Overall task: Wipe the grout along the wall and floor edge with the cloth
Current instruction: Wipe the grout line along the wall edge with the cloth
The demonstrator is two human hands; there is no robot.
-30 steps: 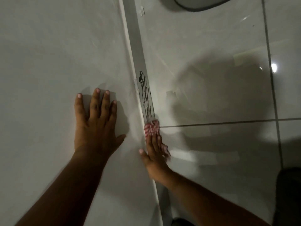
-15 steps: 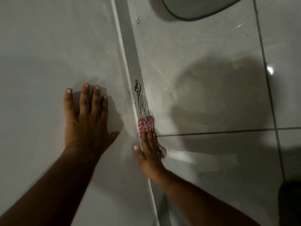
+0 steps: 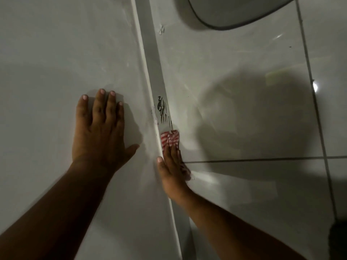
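Right hand (image 3: pixel 173 172) fingers flat, pressing red-striped cloth (image 3: pixel 170 140) on grout strip (image 3: pixel 150 51) just below black scribble (image 3: pixel 164 111); scribble unwiped; left hand (image 3: pixel 100 128) splayed beside it

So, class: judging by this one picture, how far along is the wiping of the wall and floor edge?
Done: the strip nearer the wrist looks free of marks, though dim light limits certainty. In hand: the right hand presses the red-striped cloth onto the strip, left hand flat on the wall. Left: black scribbles just ahead of the cloth, and the strip beyond.
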